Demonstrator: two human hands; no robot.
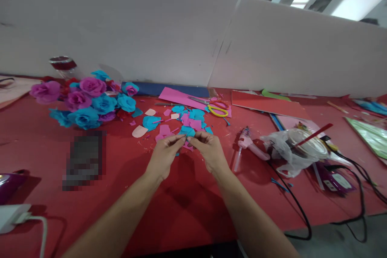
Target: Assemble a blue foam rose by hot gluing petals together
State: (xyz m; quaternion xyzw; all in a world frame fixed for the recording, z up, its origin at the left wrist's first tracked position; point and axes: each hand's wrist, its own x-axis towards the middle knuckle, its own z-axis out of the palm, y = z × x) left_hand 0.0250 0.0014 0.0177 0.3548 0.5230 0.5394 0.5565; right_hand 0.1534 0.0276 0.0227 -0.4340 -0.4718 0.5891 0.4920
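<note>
from my end i see the left hand and the right hand close together, thumbs and fingers pinched on a small blue paper piece at their tips, above the middle of the red table. its underside is hidden from me. i'd judge it next to weightless, soft, not slippery, and quick to crease or tear; i'd take it lightly by the edge, fingertips only, without pressing the middle. around and just beyond the hands lie loose blue cutouts and pink scraps, then scissors with a yellow loop, by a pink sheet. farther out, a glue gun lies to the right, and paper flowers bunch to the left.
</note>
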